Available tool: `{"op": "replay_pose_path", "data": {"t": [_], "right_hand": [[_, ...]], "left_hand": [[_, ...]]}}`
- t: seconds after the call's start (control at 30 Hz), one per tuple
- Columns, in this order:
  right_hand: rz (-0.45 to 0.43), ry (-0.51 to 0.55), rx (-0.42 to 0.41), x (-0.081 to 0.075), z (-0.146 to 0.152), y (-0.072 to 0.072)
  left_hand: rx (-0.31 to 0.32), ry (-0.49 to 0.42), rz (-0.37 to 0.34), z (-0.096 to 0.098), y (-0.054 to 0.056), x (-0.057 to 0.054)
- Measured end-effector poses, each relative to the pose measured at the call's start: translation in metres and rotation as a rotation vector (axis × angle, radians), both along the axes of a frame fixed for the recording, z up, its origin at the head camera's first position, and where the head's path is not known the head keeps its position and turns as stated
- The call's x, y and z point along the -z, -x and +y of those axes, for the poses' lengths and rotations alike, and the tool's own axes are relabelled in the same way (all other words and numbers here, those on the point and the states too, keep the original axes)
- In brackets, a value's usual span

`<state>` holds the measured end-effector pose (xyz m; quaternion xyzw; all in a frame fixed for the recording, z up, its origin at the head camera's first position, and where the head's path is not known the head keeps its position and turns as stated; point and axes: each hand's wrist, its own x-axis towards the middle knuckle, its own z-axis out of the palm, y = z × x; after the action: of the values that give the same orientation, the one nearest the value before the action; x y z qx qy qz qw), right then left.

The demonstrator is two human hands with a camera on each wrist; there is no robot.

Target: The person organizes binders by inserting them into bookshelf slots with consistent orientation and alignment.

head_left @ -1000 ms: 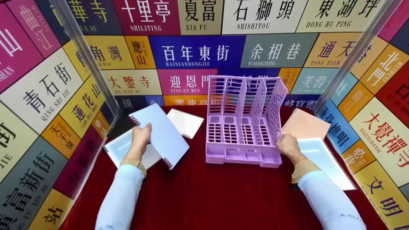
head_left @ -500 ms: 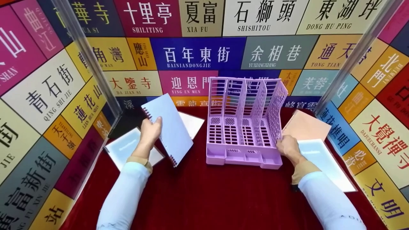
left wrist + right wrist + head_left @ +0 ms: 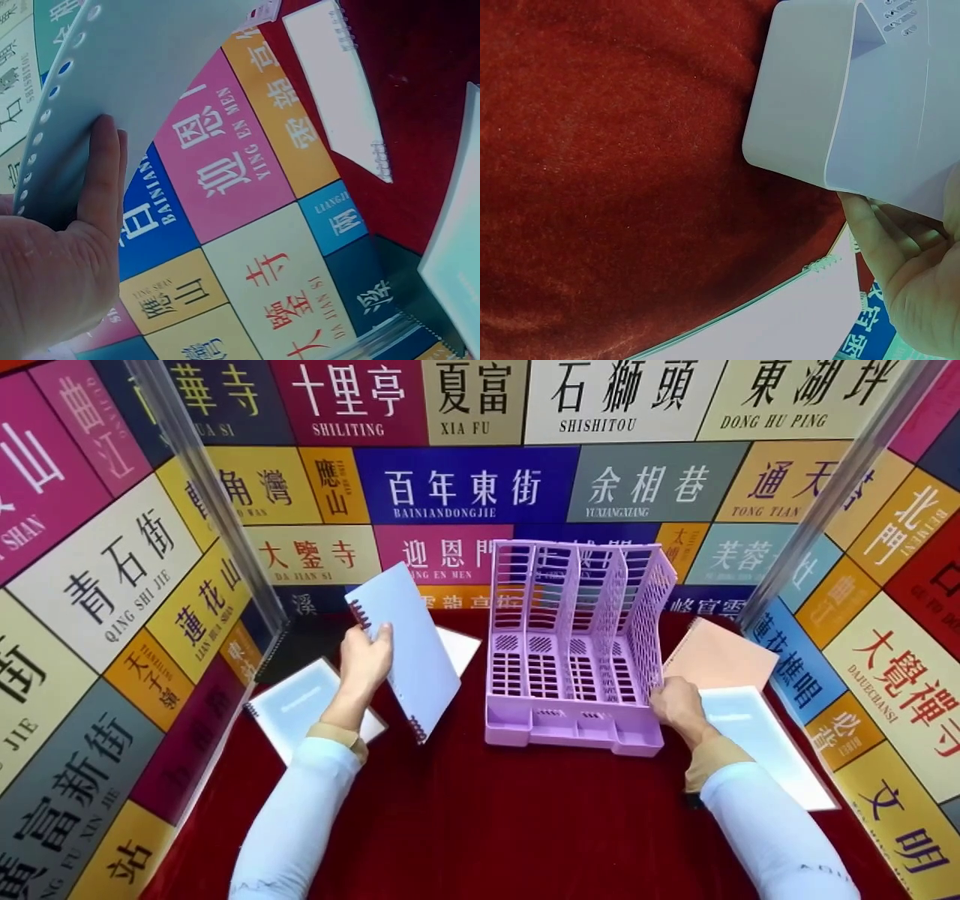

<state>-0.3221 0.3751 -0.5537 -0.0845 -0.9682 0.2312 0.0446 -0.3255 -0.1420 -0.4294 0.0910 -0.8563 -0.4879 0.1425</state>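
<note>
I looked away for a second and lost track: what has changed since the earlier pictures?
The left hand, pinching the pale-blue, rectangular, spiral-bound notebook, has carried it rightward and slightly up in the head view, toward the purple plastic slotted organizer. Nothing was newly gripped or released. The right hand still holds the organizer's right side; the organizer and the peach spiral-bound notebook stayed put.

shared purple rack [image 3: 576,645]: head, right-wrist views
</note>
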Motion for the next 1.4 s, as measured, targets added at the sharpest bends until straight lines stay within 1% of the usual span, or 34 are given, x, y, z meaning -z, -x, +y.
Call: {"op": "replay_pose_path", "data": {"t": [0.13, 0.33, 0.63, 0.77, 0.87, 1.0, 1.1, 1.3, 1.37, 1.4], "right_hand": [[0.011, 0.005, 0.002, 0.001, 0.001, 0.000], [-0.001, 0.009, 0.003, 0.002, 0.002, 0.003], [-0.010, 0.015, -0.005, 0.000, 0.002, 0.002], [-0.021, 0.020, -0.010, -0.002, 0.002, 0.000], [-0.025, 0.010, -0.012, -0.003, 0.001, 0.000], [-0.024, 0.001, -0.004, -0.002, 0.001, 0.001], [-0.033, 0.012, 0.009, -0.002, 0.001, 0.001], [-0.051, 0.032, 0.018, -0.001, 0.001, 0.002], [-0.056, 0.037, 0.017, 0.000, 0.001, 0.001], [-0.057, 0.037, 0.017, 0.000, 0.001, 0.001]], "left_hand": [[-0.012, 0.020, 0.035, 0.007, -0.001, -0.005], [-0.033, 0.016, 0.074, 0.019, -0.004, -0.012], [-0.003, -0.019, 0.218, 0.041, -0.007, -0.023], [0.010, -0.044, 0.258, 0.051, -0.009, -0.026], [0.019, -0.055, 0.247, 0.057, -0.010, -0.025], [0.022, -0.046, 0.244, 0.064, -0.011, -0.024], [0.043, -0.050, 0.257, 0.069, -0.011, -0.023], [0.090, -0.110, 0.246, 0.079, -0.010, -0.020], [0.095, -0.125, 0.257, 0.083, -0.009, -0.019], [0.103, -0.130, 0.273, 0.085, -0.008, -0.019]]}}
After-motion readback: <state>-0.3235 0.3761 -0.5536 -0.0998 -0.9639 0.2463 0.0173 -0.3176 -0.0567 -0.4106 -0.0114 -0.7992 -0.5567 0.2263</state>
